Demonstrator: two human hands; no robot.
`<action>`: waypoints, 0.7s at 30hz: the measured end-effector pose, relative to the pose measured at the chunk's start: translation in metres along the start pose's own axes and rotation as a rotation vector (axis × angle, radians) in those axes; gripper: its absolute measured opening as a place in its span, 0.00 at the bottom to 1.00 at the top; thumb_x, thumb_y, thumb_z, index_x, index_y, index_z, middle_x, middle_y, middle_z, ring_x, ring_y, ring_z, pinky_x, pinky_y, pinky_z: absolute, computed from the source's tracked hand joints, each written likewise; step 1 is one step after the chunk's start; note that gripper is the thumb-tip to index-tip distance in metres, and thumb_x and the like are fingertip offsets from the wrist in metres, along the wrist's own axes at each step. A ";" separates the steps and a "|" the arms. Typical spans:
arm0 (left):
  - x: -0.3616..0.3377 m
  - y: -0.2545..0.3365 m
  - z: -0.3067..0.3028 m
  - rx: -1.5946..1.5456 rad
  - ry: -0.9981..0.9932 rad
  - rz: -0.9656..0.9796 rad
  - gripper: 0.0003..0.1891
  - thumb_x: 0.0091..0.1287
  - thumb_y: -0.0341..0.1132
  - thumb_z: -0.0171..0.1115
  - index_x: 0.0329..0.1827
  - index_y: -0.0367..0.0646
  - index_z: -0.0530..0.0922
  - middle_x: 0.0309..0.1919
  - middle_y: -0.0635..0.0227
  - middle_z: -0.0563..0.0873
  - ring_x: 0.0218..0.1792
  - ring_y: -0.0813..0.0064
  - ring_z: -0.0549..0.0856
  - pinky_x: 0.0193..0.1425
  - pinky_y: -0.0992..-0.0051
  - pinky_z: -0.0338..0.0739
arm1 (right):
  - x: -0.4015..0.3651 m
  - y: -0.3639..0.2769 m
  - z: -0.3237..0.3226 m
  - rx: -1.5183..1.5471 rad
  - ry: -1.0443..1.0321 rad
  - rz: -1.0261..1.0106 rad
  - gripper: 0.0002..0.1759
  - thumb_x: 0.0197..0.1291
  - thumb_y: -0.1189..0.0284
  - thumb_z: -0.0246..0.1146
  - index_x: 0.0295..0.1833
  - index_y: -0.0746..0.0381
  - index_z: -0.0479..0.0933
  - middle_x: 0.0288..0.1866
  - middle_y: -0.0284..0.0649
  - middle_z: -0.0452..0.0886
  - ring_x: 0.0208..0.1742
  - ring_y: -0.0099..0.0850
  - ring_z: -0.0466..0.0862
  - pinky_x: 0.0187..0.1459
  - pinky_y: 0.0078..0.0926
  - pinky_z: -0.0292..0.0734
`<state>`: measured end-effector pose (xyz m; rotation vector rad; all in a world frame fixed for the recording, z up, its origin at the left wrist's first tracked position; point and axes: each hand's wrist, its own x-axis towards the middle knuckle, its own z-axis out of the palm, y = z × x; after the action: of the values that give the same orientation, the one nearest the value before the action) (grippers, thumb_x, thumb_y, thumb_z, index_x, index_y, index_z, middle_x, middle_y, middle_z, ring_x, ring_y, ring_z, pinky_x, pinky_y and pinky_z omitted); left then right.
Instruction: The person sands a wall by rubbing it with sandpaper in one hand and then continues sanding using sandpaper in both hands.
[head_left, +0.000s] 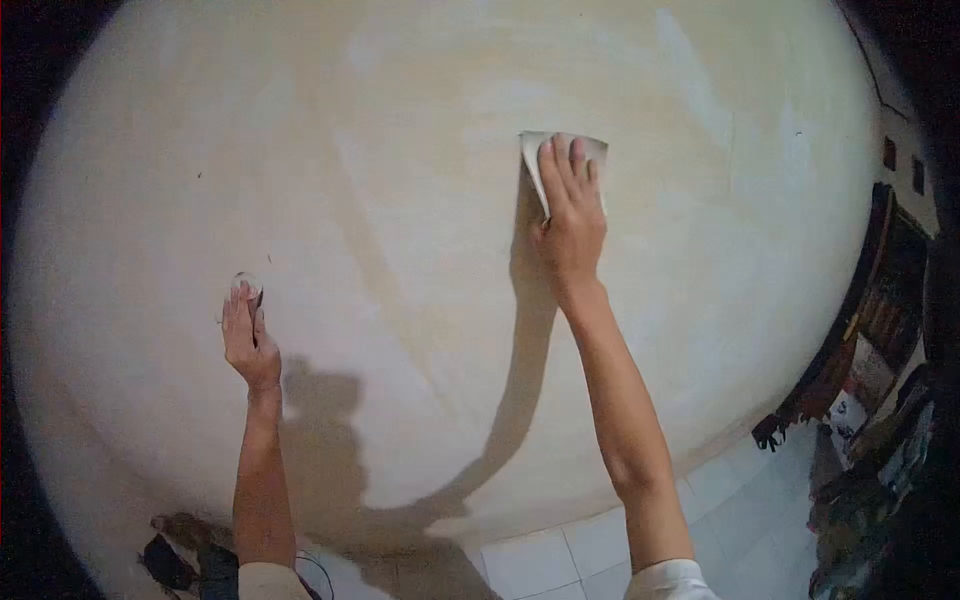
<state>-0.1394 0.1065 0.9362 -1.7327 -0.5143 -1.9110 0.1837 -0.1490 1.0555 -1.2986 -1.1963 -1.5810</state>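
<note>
My right hand (pixel 572 215) lies against the pale wall (pixel 430 180), its fingers spread over a folded sheet of sandpaper (pixel 534 150). The sheet is whitish grey, and its left edge stands a little off the wall. Lower and to the left, my left hand (pixel 250 340) is raised at the wall with its fingers over a small round pale object (pixel 245 278). Most of that object is hidden behind the fingers, so its kind cannot be made out. The wall shows yellowish and whiter patches and streaks.
White floor tiles (pixel 530 562) run along the wall's foot. Dark items (pixel 175 555) lie at the lower left. On the right are a dark wooden piece of furniture (pixel 885 280) and a heap of cloth or bags (pixel 870 490). My shadow falls across the wall.
</note>
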 end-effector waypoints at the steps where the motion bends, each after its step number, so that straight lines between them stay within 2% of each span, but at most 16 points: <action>1: 0.001 0.000 0.001 -0.034 0.007 -0.021 0.18 0.71 0.23 0.55 0.63 0.38 0.77 0.62 0.60 0.82 0.66 0.58 0.78 0.71 0.54 0.69 | -0.001 -0.005 0.001 -0.034 -0.006 -0.004 0.34 0.50 0.81 0.63 0.68 0.61 0.72 0.70 0.43 0.73 0.73 0.45 0.69 0.72 0.49 0.64; 2: 0.000 0.001 0.001 -0.071 0.013 -0.043 0.18 0.70 0.23 0.55 0.62 0.39 0.78 0.62 0.60 0.82 0.66 0.58 0.77 0.71 0.53 0.69 | -0.003 -0.011 0.003 0.048 -0.054 -0.079 0.34 0.50 0.83 0.61 0.68 0.60 0.72 0.70 0.44 0.73 0.74 0.45 0.69 0.72 0.50 0.64; 5: -0.002 -0.002 0.003 -0.089 0.010 -0.059 0.18 0.70 0.23 0.56 0.62 0.40 0.78 0.62 0.61 0.82 0.67 0.58 0.77 0.72 0.53 0.69 | 0.000 -0.008 -0.006 0.067 -0.081 -0.129 0.35 0.49 0.84 0.60 0.67 0.60 0.72 0.71 0.44 0.73 0.74 0.45 0.68 0.72 0.51 0.63; 7: 0.000 0.001 0.002 -0.085 0.011 -0.071 0.18 0.70 0.23 0.56 0.62 0.40 0.78 0.62 0.61 0.82 0.67 0.58 0.77 0.72 0.53 0.68 | 0.001 0.002 -0.004 0.022 -0.044 -0.061 0.35 0.49 0.83 0.61 0.68 0.60 0.72 0.71 0.43 0.72 0.74 0.45 0.68 0.72 0.51 0.63; 9: -0.001 0.000 0.002 -0.076 0.009 -0.090 0.18 0.70 0.22 0.56 0.62 0.41 0.78 0.61 0.61 0.82 0.67 0.58 0.77 0.72 0.54 0.68 | 0.000 0.002 -0.003 -0.035 -0.002 0.091 0.35 0.49 0.82 0.62 0.68 0.60 0.72 0.72 0.41 0.72 0.74 0.44 0.68 0.73 0.50 0.62; 11: -0.005 -0.005 0.004 -0.071 -0.001 -0.053 0.19 0.69 0.22 0.56 0.63 0.40 0.78 0.62 0.61 0.82 0.67 0.58 0.77 0.73 0.54 0.68 | -0.004 -0.007 0.001 -0.011 0.036 0.084 0.35 0.50 0.81 0.62 0.68 0.60 0.71 0.72 0.40 0.72 0.74 0.44 0.68 0.73 0.50 0.62; 13: -0.005 -0.005 0.004 -0.071 0.008 -0.044 0.19 0.69 0.22 0.56 0.63 0.40 0.78 0.62 0.61 0.82 0.66 0.58 0.77 0.72 0.54 0.68 | -0.008 -0.005 -0.002 0.012 -0.112 -0.161 0.35 0.49 0.82 0.63 0.68 0.60 0.72 0.72 0.41 0.71 0.75 0.44 0.67 0.73 0.50 0.61; 15: -0.003 -0.005 0.004 -0.073 0.018 -0.033 0.19 0.69 0.23 0.56 0.63 0.40 0.78 0.62 0.61 0.82 0.66 0.58 0.77 0.72 0.54 0.68 | -0.002 0.005 -0.006 -0.011 -0.101 -0.152 0.33 0.53 0.80 0.62 0.68 0.60 0.72 0.72 0.41 0.71 0.75 0.44 0.68 0.74 0.49 0.61; 17: -0.003 -0.004 0.004 -0.055 0.009 -0.027 0.18 0.71 0.24 0.56 0.63 0.40 0.78 0.62 0.62 0.82 0.66 0.59 0.77 0.72 0.54 0.69 | -0.001 0.005 -0.006 -0.058 0.025 0.123 0.32 0.54 0.80 0.61 0.68 0.60 0.72 0.72 0.41 0.72 0.74 0.43 0.69 0.74 0.47 0.61; 19: -0.002 -0.003 0.002 -0.052 0.002 -0.042 0.17 0.71 0.24 0.55 0.62 0.40 0.78 0.62 0.62 0.82 0.66 0.59 0.77 0.72 0.54 0.69 | -0.003 -0.002 -0.002 -0.104 -0.001 0.110 0.31 0.54 0.81 0.60 0.67 0.60 0.73 0.71 0.41 0.73 0.74 0.43 0.69 0.74 0.47 0.62; 21: -0.002 0.000 0.003 -0.059 -0.009 -0.061 0.17 0.71 0.24 0.55 0.62 0.40 0.78 0.62 0.62 0.82 0.66 0.59 0.77 0.72 0.54 0.69 | -0.006 -0.007 -0.002 0.005 -0.085 -0.152 0.33 0.51 0.83 0.62 0.67 0.60 0.73 0.71 0.41 0.73 0.74 0.43 0.69 0.73 0.48 0.63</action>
<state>-0.1365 0.1085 0.9347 -1.7824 -0.5246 -1.9794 0.1780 -0.1493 1.0483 -1.3091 -1.3798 -1.6421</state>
